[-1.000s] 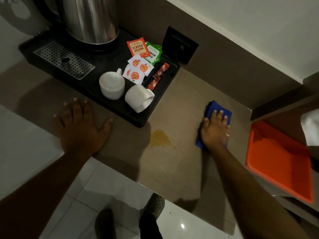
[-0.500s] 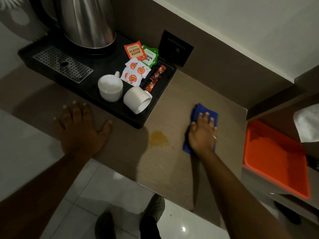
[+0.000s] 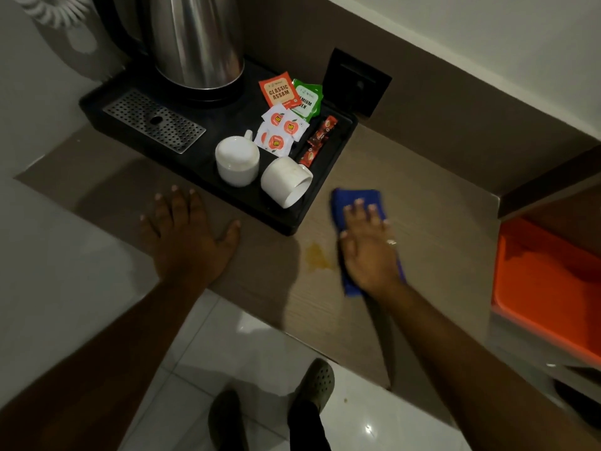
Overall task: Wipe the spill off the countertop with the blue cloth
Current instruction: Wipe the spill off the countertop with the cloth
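A small yellow-brown spill [image 3: 317, 255] lies on the wood-grain countertop [image 3: 432, 229], just in front of the black tray's near corner. My right hand [image 3: 369, 249] presses flat on the folded blue cloth [image 3: 356, 198], whose left edge sits right beside the spill. The cloth's far end sticks out past my fingertips. My left hand [image 3: 188, 236] rests flat on the countertop to the left, fingers spread, holding nothing.
A black tray [image 3: 286, 219] holds a steel kettle [image 3: 195, 40], two white cups [image 3: 237, 161], one of them on its side [image 3: 286, 182], and tea sachets [image 3: 279, 92]. An orange bin [image 3: 546, 288] stands at the right, below the counter's end. White floor tiles and my shoes show below.
My right hand has slid the blue cloth leftward across the countertop, from well right of the spill to its right edge. My left hand has stayed put.
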